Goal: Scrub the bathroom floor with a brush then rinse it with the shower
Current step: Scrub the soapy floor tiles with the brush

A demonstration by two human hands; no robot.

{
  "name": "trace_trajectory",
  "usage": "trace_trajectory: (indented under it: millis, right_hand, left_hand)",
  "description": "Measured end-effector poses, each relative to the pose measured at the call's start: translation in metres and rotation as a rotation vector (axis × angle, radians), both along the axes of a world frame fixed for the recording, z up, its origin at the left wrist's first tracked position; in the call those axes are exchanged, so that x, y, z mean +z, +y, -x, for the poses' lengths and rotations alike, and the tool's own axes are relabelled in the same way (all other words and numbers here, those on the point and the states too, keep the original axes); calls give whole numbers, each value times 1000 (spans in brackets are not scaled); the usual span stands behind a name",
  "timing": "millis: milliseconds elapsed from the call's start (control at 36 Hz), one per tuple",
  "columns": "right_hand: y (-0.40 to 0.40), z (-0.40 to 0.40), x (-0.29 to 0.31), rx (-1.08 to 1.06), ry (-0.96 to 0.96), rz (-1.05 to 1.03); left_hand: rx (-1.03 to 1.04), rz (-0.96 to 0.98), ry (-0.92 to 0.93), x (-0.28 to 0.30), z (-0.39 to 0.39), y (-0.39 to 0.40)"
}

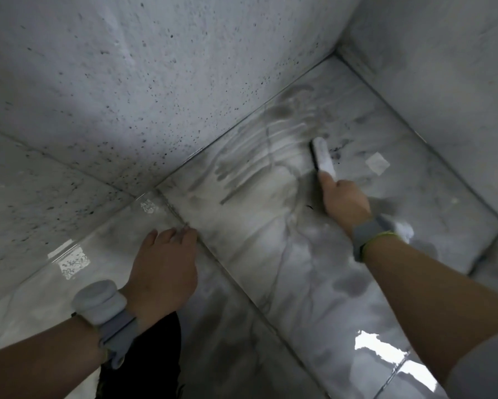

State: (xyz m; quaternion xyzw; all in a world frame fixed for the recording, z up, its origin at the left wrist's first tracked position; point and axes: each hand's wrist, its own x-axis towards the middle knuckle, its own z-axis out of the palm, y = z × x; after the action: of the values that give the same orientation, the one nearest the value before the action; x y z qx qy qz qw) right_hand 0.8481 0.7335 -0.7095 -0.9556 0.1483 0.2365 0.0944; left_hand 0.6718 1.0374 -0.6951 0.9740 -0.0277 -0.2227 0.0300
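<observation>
A white scrub brush [323,156] lies bristles-down on the glossy grey marble floor tile [270,240] near the far corner. My right hand [344,201] grips its handle, index finger stretched along the back. Dark streaks and soapy smears [242,165] fan out left of the brush. My left hand [165,266] rests flat on the floor at the grout line, fingers straight, holding nothing. No shower head is in view.
A speckled grey wall [141,82] runs along the left and meets a second wall [443,82] at the far right corner. A dark trouser leg [144,355] sits below my left wrist. Both wrists carry grey bands.
</observation>
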Motion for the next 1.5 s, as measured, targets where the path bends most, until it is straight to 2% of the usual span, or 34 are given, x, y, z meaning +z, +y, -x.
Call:
trace_trajectory:
  millis: [83, 139, 222, 306, 361, 417, 500, 556, 639, 722, 750, 778, 889, 944, 1000, 1083, 1139, 1194, 1250, 1306, 1361, 1444, 1500]
  right_hand:
    - [31, 43, -1, 474, -20, -6]
    - [39, 61, 3, 578, 8, -60]
    - [16, 36, 11, 483, 9, -78]
    - [-24, -3, 12, 99, 49, -34]
    - [-25, -2, 10, -45, 21, -68]
    - [-5, 25, 11, 90, 14, -62]
    - [21, 78, 15, 455, 45, -48]
    - [15, 83, 13, 575, 23, -40]
    - [-19, 42, 10, 485, 1, 33]
    - [-51, -3, 16, 104, 66, -6]
    - [-51, -7, 16, 38, 57, -10]
    - [-48, -5, 16, 55, 65, 13]
    - [-15, 64, 14, 530, 24, 89]
    - [-3, 100, 24, 618, 42, -10]
    - [-4, 102, 24, 669, 100, -46]
    - [-36, 42, 15, 480, 85, -49]
    - [-62, -3, 24, 165, 92, -44]
    - [-74, -20, 28, 3, 58, -80]
    - [-63, -5, 27, 92, 73, -26]
    - [-38, 39, 18, 317, 3, 26]
    - [-14, 96, 19, 484, 43, 19]
    - [3, 137, 21, 604, 117, -37]
    - [-13, 119, 15, 613, 52, -17]
  left_hand:
    - [-27, -42, -38, 2, 2, -4]
    - [-83, -84, -72, 5, 0, -8]
    - [-157, -91, -93, 8, -3, -17]
    - [-206, -63, -42, 6, -3, -23]
    - [-225, -53, 4, 4, -2, -24]
    - [-223, -63, 28, 4, -2, -24]
    - [-230, -76, 37, 3, 0, -24]
    - [-236, -87, 41, 1, 1, -23]
    - [-237, -104, 58, 0, 3, -23]
    - [-234, -103, 68, 1, 4, -24]
    - [-229, -100, 67, 1, 3, -24]
    - [-222, -100, 72, 1, 3, -24]
    - [-214, -94, 81, 1, 3, -25]
    - [-211, -84, 70, 0, 4, -24]
    - [-208, -86, 65, -2, 6, -22]
    - [-229, -103, 69, -4, 8, -22]
    - [-243, -101, 63, -2, 7, -21]
    - [-238, -84, 63, 0, 6, -21]
    - [-235, -80, 54, 1, 6, -23]
    - [-224, -76, 43, 0, 5, -24]
    - [-204, -61, 39, -2, 5, -24]
    - [-200, -46, -1, -3, 4, -23]
    - [-195, -39, -30, -1, 2, -23]
